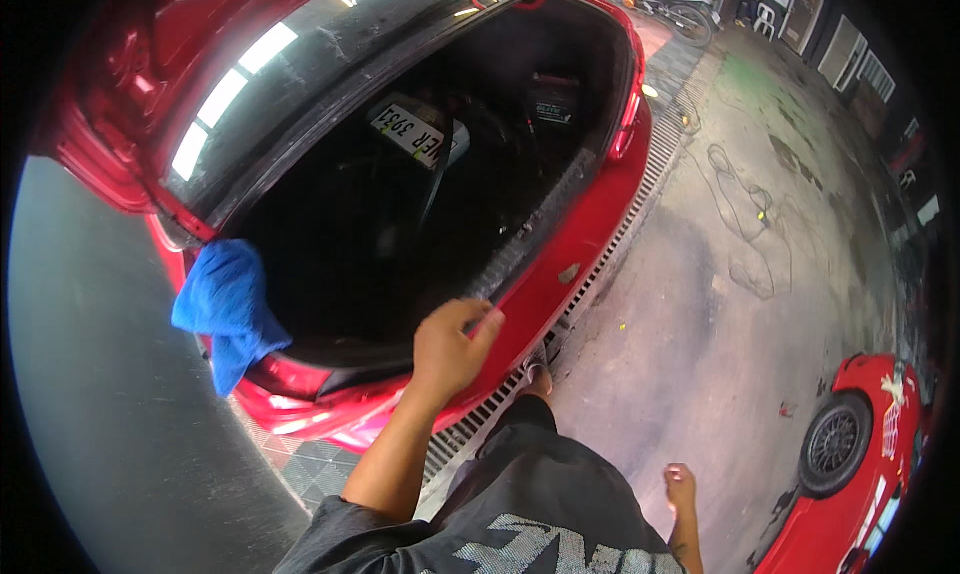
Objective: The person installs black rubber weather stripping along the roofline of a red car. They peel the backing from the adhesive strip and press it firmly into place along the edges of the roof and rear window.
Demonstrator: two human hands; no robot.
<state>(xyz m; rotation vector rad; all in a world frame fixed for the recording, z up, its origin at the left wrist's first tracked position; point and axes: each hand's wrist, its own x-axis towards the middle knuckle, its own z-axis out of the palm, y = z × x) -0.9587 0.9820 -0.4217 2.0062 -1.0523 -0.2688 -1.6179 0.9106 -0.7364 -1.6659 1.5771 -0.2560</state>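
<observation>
Seen from the head camera, the left hand (455, 339) reaches forward and rests on the near rim of the open boot (420, 224) of a red car (590, 244), its fingers curled together over the dark rubber seal at the sill; whether anything is pinched between them cannot be told. The boot's inside is dark; far in it lie a white licence plate (408, 134) and a black box-shaped thing (553, 99). The raised boot lid (250, 64) stands to the far left, its rear glass catching bright strips of light. At the left corner of the boot opening a blue cloth (228, 309) hangs over the edge, well apart from the left hand. The right hand (681, 486) hangs low at the near right beside the person's dark shirt, fingers loosely curled in and holding nothing that shows. A metal drain grate (610, 239) runs along the floor just beside the car's rear bumper, and the wet concrete floor (730, 304) stretches away to the right with a thin hose or cable (745, 214) looped on it. At the near right stands part of a second red car (880, 454) with a dark wheel (835, 442).
</observation>
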